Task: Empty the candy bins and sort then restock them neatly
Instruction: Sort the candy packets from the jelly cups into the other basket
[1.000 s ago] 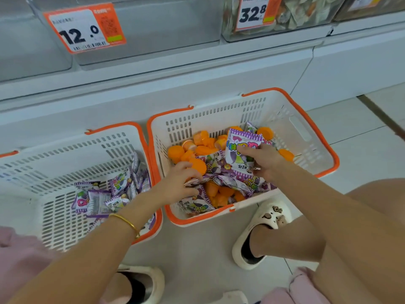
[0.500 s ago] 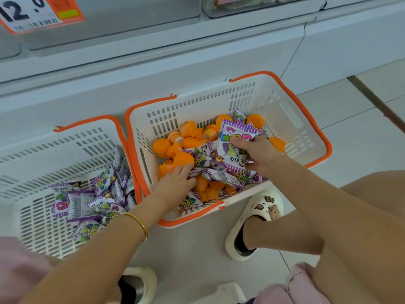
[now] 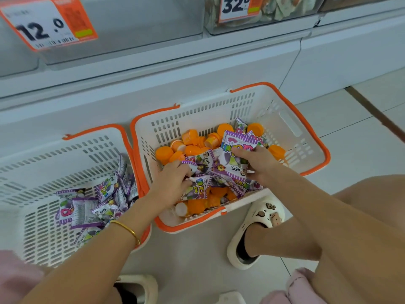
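Two white baskets with orange rims stand on the floor. The right basket [image 3: 291, 126] holds a mix of orange jelly cups [image 3: 163, 152] and purple candy packets [image 3: 202, 188]. The left basket [image 3: 32, 172] holds only purple candy packets [image 3: 84, 212]. My left hand [image 3: 172, 183] is inside the right basket, fingers curled round purple packets. My right hand [image 3: 259, 162] holds a bunch of purple packets [image 3: 237, 151] upright above the pile.
Clear shelf bins run along the top; one with a 12.0 price tag [image 3: 47, 21], another with a 32.8 tag [image 3: 237, 6] holding wrapped sweets. White shelf base behind the baskets. My white slippers [image 3: 258, 229] stand on the tiled floor in front.
My left hand has moved right from the orange cups onto the purple packets and closed on them. My right hand stays on its bunch of packets.
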`<action>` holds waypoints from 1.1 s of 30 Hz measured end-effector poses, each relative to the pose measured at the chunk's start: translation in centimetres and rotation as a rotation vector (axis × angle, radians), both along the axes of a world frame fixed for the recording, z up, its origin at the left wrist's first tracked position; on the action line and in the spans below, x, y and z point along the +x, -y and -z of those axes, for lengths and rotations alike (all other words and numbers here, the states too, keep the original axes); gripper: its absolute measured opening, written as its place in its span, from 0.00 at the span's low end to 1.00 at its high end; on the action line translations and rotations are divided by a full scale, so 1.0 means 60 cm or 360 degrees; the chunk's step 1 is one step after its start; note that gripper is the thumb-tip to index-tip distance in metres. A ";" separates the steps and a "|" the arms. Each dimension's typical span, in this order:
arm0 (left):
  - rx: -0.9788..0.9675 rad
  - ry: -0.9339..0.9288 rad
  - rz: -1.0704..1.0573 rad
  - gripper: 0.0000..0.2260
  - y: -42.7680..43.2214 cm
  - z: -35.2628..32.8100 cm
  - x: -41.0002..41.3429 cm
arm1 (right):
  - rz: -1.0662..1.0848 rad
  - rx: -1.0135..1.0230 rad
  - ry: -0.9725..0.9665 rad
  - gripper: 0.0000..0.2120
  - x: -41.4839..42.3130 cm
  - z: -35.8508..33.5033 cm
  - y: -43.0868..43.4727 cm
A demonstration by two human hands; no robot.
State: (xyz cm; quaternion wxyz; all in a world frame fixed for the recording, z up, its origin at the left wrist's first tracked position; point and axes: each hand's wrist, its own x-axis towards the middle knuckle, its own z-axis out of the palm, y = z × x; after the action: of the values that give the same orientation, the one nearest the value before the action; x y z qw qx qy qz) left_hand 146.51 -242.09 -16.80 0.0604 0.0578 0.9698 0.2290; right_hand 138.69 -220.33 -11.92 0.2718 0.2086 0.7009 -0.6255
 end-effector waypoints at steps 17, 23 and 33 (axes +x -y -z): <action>0.1661 0.0669 -0.1080 0.12 -0.007 -0.028 -0.035 | 0.0368 0.0171 -0.0063 0.10 -0.043 0.002 -0.078; 0.1612 0.0716 -0.1112 0.11 -0.049 0.000 -0.041 | 0.0184 0.0280 0.0023 0.18 -0.043 0.050 -0.099; 0.1439 0.0750 -0.1178 0.13 -0.117 0.028 -0.072 | 0.0044 0.0112 0.0137 0.40 -0.058 0.091 -0.081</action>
State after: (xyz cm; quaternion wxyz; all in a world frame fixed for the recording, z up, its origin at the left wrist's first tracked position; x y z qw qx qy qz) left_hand 142.19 -235.06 -18.50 0.1590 -0.3139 0.6935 0.6287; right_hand 135.22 -215.49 -17.40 0.2856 0.2543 0.7073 -0.5946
